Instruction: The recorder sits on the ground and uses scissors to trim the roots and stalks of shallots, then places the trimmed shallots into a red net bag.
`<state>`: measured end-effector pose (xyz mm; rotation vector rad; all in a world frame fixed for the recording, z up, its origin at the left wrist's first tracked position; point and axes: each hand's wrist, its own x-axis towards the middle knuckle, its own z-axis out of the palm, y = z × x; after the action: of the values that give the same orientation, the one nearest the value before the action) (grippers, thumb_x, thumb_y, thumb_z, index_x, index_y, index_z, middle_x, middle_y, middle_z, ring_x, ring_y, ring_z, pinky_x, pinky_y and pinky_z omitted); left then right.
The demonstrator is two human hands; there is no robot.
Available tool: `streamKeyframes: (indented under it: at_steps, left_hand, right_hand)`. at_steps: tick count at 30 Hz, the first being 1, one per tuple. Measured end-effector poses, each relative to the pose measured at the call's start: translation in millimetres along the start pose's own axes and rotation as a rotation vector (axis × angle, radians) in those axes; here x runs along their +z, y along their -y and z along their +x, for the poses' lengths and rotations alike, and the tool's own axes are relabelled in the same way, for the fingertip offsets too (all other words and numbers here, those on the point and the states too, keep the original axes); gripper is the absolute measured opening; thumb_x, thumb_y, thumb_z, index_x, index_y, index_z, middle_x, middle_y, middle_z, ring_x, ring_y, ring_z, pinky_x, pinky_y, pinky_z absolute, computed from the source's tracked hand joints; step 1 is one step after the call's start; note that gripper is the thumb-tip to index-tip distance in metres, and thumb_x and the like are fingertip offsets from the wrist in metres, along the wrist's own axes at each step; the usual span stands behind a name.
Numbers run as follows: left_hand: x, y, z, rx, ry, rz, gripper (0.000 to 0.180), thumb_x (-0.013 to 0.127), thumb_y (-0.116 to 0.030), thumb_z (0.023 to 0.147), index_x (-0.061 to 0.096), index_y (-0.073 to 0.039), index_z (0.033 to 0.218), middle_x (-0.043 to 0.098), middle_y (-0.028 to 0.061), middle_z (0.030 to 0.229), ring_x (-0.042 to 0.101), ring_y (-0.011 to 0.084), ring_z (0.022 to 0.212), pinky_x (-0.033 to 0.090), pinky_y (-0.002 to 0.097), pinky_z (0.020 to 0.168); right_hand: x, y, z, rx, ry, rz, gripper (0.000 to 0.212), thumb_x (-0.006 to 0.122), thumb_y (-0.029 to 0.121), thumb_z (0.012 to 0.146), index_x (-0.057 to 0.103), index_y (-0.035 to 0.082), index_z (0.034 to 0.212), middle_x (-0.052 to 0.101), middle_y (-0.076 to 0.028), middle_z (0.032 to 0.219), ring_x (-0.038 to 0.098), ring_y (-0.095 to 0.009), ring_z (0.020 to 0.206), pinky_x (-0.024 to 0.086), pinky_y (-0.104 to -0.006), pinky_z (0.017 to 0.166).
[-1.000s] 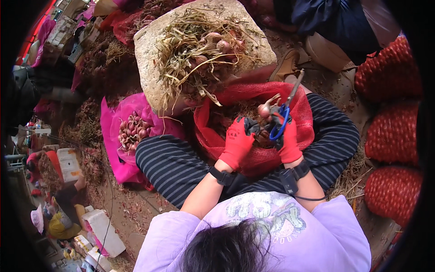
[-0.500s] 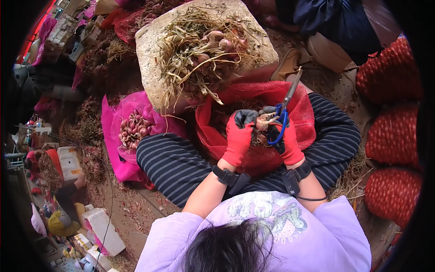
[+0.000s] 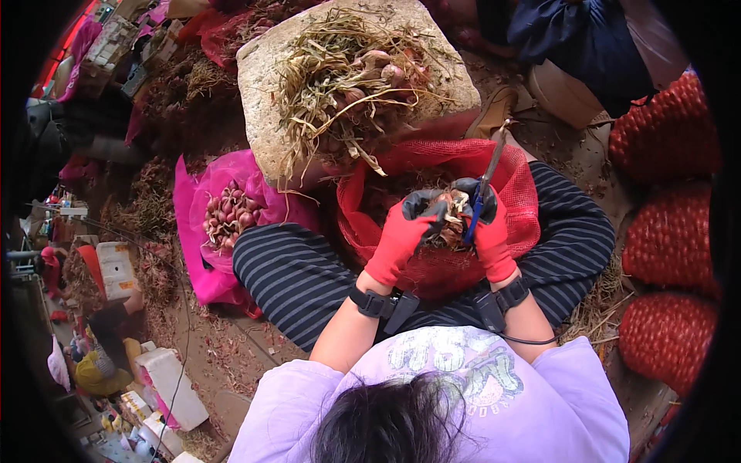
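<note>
My left hand (image 3: 411, 228), in a red glove with black fingers, is closed at the left side of a small bunch of shallots (image 3: 457, 207) with pale dry stems. In a matching glove, my right hand (image 3: 488, 224) grips blue-handled scissors (image 3: 491, 163), their blades pointing away from me, and its fingers touch the bunch's right side. Both hands work above an open red mesh bag (image 3: 519, 202) between my crossed legs; dry scraps show inside it. Beyond the bag, a heap of shallots with dried stalks (image 3: 340, 92) lies on a pale foam block (image 3: 258, 127).
To the left, a pink bag (image 3: 193, 270) holds trimmed shallots (image 3: 230, 214). Full red mesh sacks (image 3: 670, 239) line the right side. Another person's leg in dark blue (image 3: 575, 38) is at the far right. White foam boxes (image 3: 176, 386) stand at the lower left.
My left hand has turned and its fingers have loosened a little around the bunch. The scissors have rotated in my right hand, their handles now seen more edge-on.
</note>
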<state>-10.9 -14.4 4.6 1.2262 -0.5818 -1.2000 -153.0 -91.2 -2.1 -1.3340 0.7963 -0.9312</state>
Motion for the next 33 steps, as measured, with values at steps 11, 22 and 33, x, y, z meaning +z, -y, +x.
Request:
streamKeyframes:
  at_steps: [11, 22, 33]
  left_hand:
    - [18, 6, -11, 0.298, -0.197, 0.585, 0.007, 0.06, -0.003, 0.08, 0.055, -0.003, 0.085, 0.062, 0.0027, 0.08, 0.059, 0.0164, 0.073, 0.048, 0.0289, 0.066]
    - [9, -11, -4, 0.122, -0.141, 0.044, 0.039, 0.065, 0.004, 0.073, 0.054, 0.001, 0.11, 0.06, 0.0081, 0.105, 0.057, 0.0136, 0.096, 0.046, 0.026, 0.084]
    - [-7, -6, -6, 0.256, -0.233, 0.436, 0.022, 0.063, -0.001, 0.072, 0.06, 0.001, 0.093, 0.062, 0.0126, 0.091, 0.059, 0.0232, 0.082, 0.046, 0.0309, 0.075]
  right_hand:
    - [14, 2, 7, 0.024, -0.095, 0.335, 0.029, 0.059, -0.005, 0.079, 0.055, 0.001, 0.107, 0.06, -0.008, 0.1, 0.059, -0.015, 0.089, 0.048, -0.0269, 0.08]
    - [1, -8, 6, 0.307, 0.011, 0.3, 0.034, 0.06, -0.003, 0.081, 0.052, -0.001, 0.115, 0.061, -0.007, 0.103, 0.06, -0.013, 0.091, 0.05, -0.023, 0.075]
    - [14, 14, -5, 0.127, 0.063, 0.005, 0.042, 0.068, -0.005, 0.072, 0.052, 0.002, 0.11, 0.061, -0.003, 0.094, 0.058, -0.011, 0.085, 0.049, -0.0251, 0.075]
